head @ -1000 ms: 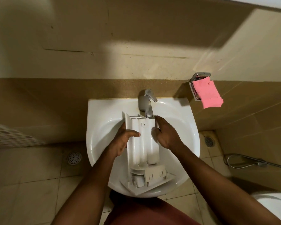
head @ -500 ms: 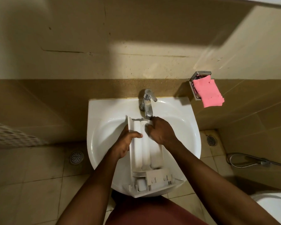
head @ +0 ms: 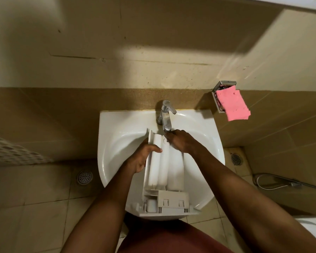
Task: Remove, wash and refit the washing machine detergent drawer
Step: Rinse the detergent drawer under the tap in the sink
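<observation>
The white detergent drawer (head: 164, 172) lies lengthwise in the white sink (head: 117, 143), underside up, its front panel sticking out over the near rim. My left hand (head: 144, 157) grips the drawer's left edge, thumb across the top. My right hand (head: 182, 141) rests on the drawer's far end, directly below the chrome tap (head: 165, 115), fingers bent over the plastic. Whether water is running is not discernible.
A metal wall holder with a pink cloth (head: 233, 105) hangs to the right of the sink. Floor drains (head: 84, 177) sit on the tiled floor left and right. A hose (head: 281, 182) lies at the right, and a white perforated basket (head: 9, 152) at the left.
My right hand slid from the drawer's right side onto its far end under the tap. The drawer turned slightly and shifted toward me.
</observation>
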